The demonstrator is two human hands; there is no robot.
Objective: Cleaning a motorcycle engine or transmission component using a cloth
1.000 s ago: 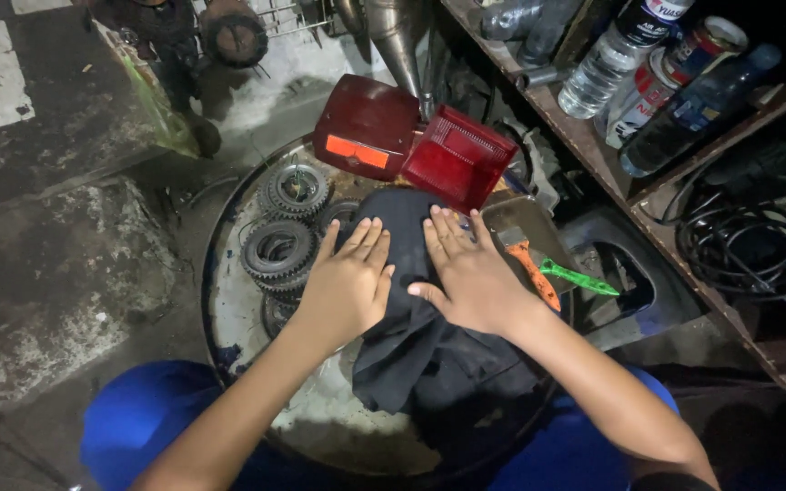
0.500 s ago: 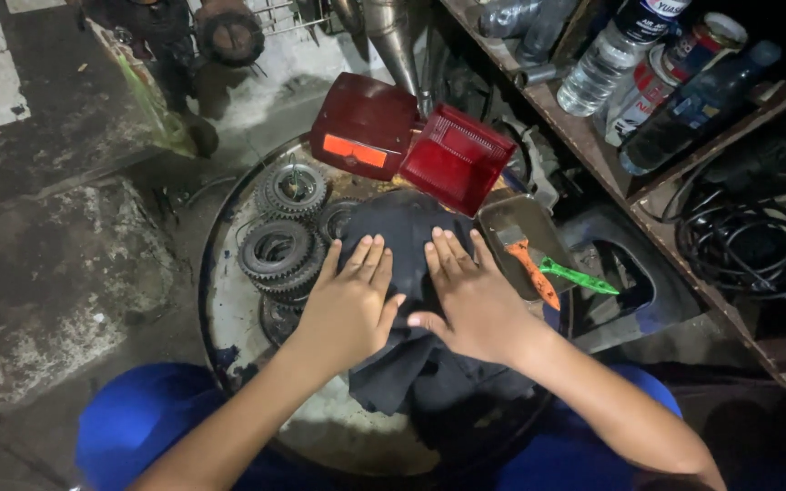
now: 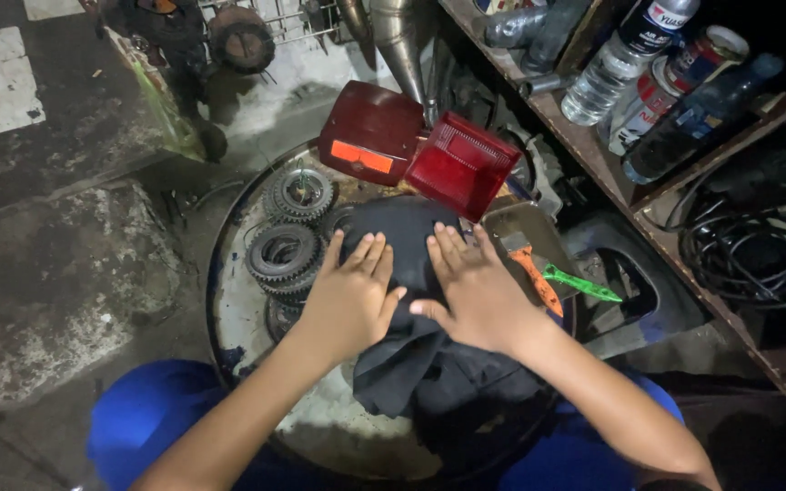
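Note:
A black cloth (image 3: 411, 364) lies spread over the top of a round metal drum (image 3: 229, 318). Both my hands rest flat on it, palms down, fingers stretched and apart. My left hand (image 3: 349, 295) presses the cloth's left part, close to several stacked gear wheels (image 3: 286, 250). My right hand (image 3: 475, 291) lies beside it, thumb pointing toward the left hand. Under the fingertips the cloth bulges over something hidden. Two red tail-light lenses (image 3: 416, 150) stand just beyond the cloth.
An orange-handled tool (image 3: 539, 282) and a green-handled one (image 3: 584, 284) lie to the right of my right hand. A wooden shelf (image 3: 593, 136) with bottles and cans runs along the right. Coiled black cable (image 3: 757, 255) sits below it. Stained concrete floor (image 3: 56, 273) lies left.
Both hands have slid a little toward me over the cloth and drawn closer together. The cloth has bunched up more under the fingers.

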